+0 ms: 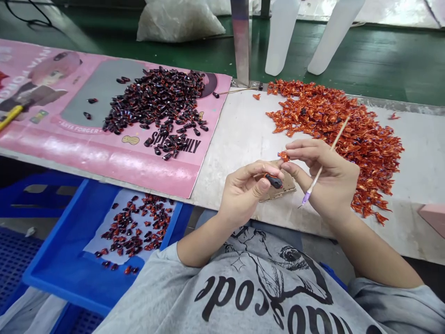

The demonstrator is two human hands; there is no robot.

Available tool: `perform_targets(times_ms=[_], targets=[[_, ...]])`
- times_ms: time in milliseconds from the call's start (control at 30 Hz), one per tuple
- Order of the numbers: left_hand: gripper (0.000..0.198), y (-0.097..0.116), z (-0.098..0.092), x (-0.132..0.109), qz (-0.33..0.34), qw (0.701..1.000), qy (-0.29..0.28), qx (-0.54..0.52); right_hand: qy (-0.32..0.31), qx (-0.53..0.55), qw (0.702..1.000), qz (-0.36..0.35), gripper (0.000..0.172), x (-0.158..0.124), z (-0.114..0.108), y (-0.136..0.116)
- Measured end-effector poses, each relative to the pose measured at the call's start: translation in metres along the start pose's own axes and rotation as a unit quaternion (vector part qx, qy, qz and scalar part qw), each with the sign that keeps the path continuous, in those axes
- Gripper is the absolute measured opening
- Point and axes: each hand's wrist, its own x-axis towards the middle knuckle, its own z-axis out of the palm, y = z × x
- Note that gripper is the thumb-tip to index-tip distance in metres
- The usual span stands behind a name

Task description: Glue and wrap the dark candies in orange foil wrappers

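My left hand (245,188) pinches a small glossy black piece with an orange edge (274,180) between thumb and fingers. Close beside it, my right hand (323,178) holds a tiny orange spiky piece (283,156) at its fingertips. A thin wooden stick with a purple end and a fine tip (328,157) also rests in the right hand, slanting across the palm. Under the hands lies a scrap of brown cardboard (281,190). A heap of similar orange pieces (361,144) spreads just beyond the right hand.
Many black pieces (156,99) are piled on a pink printed sheet (174,178) to the left. A blue tray (69,269) below holds red-and-black pieces (135,227). A metal post (241,51) rises at the bench's back edge. A yellow tool (10,117) lies far left.
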Motion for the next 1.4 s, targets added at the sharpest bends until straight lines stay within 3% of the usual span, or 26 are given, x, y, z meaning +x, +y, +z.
perform_targets(times_ms=[133,233,333,433,633,800,967,1067,1200,1300,1400], targets=[[0.017,0.0,0.001,-0.002,0.02,0.999,-0.002,0.026,-0.003,0.056,0.998,0.006,0.02,0.003,-0.002,-0.005],[0.014,-0.003,0.003,-0.003,0.07,0.995,0.045,0.055,0.009,0.078,0.997,-0.016,0.023,0.003,-0.004,-0.012],[0.014,-0.004,0.005,-0.004,0.109,0.987,0.079,0.086,-0.037,0.084,0.995,-0.045,0.025,0.0,-0.003,-0.018],[0.019,-0.005,0.006,-0.005,0.13,0.985,0.076,0.089,-0.074,0.049,0.993,-0.072,0.024,-0.005,-0.002,-0.02],[0.019,-0.005,0.009,-0.005,0.13,0.981,0.105,0.095,-0.072,-0.075,0.986,-0.13,0.023,-0.007,-0.002,-0.02],[0.016,-0.005,0.012,-0.007,0.14,0.975,0.144,0.1,-0.087,-0.09,0.973,-0.192,0.035,-0.008,0.0,-0.018],[0.011,-0.006,0.016,-0.01,0.135,0.973,0.161,0.099,-0.072,-0.106,0.971,-0.201,0.032,-0.011,0.004,-0.017],[0.014,-0.005,0.016,-0.01,0.143,0.972,0.154,0.103,-0.061,-0.097,0.974,-0.198,0.029,-0.012,0.005,-0.017],[0.015,0.0,0.006,-0.007,0.163,0.97,0.091,0.155,-0.05,-0.079,0.976,-0.199,0.027,-0.014,0.007,-0.017],[0.01,0.005,-0.004,-0.003,0.213,0.952,0.036,0.216,-0.034,-0.069,0.978,-0.193,0.025,-0.017,0.01,-0.018],[0.01,0.007,-0.009,0.0,0.257,0.928,0.016,0.269,-0.038,-0.061,0.979,-0.193,0.022,-0.018,0.011,-0.019]])
